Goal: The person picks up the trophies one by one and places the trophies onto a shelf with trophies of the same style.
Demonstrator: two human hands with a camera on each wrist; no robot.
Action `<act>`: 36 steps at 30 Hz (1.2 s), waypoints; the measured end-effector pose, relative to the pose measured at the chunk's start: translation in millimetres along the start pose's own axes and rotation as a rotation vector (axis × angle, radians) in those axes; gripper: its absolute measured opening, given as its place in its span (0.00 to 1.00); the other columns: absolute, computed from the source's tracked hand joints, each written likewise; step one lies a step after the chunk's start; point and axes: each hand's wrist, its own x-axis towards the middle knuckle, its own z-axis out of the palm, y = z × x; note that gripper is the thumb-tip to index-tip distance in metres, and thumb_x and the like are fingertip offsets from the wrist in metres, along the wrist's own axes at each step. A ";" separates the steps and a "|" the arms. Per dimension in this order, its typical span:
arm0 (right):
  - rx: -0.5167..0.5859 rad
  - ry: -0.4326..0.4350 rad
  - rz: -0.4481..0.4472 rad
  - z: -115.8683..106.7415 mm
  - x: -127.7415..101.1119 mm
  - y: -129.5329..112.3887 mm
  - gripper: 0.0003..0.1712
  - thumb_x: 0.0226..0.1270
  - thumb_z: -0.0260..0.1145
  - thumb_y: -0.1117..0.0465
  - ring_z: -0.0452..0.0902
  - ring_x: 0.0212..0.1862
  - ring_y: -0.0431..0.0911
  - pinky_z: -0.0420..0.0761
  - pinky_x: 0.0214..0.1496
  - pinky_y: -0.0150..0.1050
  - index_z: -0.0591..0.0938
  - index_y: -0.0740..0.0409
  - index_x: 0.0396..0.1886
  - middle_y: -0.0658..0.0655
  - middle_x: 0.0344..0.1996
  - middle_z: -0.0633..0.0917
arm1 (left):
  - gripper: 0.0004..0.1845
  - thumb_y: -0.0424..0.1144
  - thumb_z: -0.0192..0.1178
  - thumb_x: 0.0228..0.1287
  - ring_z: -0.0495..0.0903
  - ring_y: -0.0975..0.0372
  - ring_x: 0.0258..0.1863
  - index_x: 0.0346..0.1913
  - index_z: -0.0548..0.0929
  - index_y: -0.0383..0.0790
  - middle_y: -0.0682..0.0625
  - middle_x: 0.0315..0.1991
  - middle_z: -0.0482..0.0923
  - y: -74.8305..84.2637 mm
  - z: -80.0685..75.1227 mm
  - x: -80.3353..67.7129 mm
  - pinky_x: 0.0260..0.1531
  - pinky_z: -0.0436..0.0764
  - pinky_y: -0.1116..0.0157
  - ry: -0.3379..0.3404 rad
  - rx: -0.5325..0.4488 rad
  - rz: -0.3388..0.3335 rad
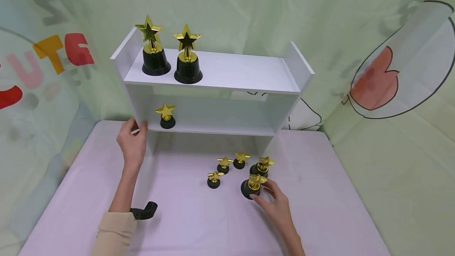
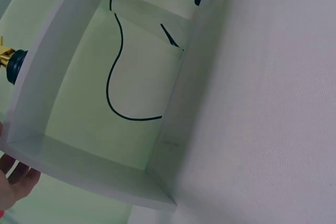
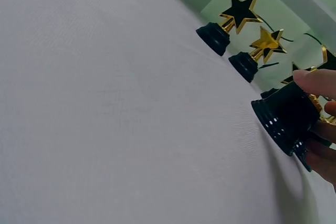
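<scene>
Fingers (image 1: 261,194) of right hand (image 1: 279,206) pinching black-based gold plastic star trophy (image 1: 253,186) on lilac tabletop (image 1: 185,216), left fingers (image 1: 136,127) curled around white wooden shelf (image 1: 213,72) edge; risk of toppling similar trophy (image 1: 262,166) just beyond fingertips if lifted carelessly.

Trophy (image 1: 253,186): glossy gold plastic star, black base; shelf (image 1: 227,75) matt white.
</scene>
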 end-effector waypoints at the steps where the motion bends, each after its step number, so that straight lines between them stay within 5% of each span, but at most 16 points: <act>1: 0.002 -0.003 -0.006 1.3 0.3 1.7 0.35 0.50 0.83 0.65 0.82 0.57 0.53 0.82 0.63 0.41 0.81 0.58 0.60 0.57 0.54 0.87 | 0.15 0.30 0.61 0.70 0.75 0.74 0.40 0.57 0.85 0.31 0.39 0.43 0.81 0.0 -0.1 -0.2 0.42 0.77 0.82 0.000 0.000 -0.001; 8: 0.016 -0.017 0.006 9.0 3.0 9.6 0.31 0.51 0.83 0.68 0.82 0.56 0.46 0.82 0.64 0.42 0.82 0.59 0.57 0.57 0.53 0.87 | 0.15 0.31 0.61 0.70 0.75 0.73 0.40 0.56 0.85 0.31 0.41 0.43 0.80 -1.1 0.4 0.5 0.43 0.77 0.82 0.001 -0.001 -0.005; 19: -0.122 0.004 -0.005 14.9 7.9 12.5 0.29 0.51 0.81 0.68 0.86 0.51 0.56 0.84 0.60 0.51 0.81 0.61 0.54 0.61 0.47 0.89 | 0.15 0.31 0.61 0.70 0.75 0.72 0.40 0.56 0.86 0.32 0.40 0.43 0.81 -1.0 1.1 0.6 0.44 0.79 0.78 0.002 -0.007 -0.012; 36: -0.142 0.029 -0.051 10.6 6.8 6.6 0.24 0.51 0.82 0.67 0.87 0.49 0.58 0.85 0.57 0.52 0.83 0.63 0.48 0.63 0.44 0.90 | 0.15 0.31 0.61 0.70 0.75 0.73 0.40 0.56 0.85 0.32 0.41 0.43 0.80 -0.4 0.6 0.0 0.43 0.78 0.79 0.004 0.002 -0.011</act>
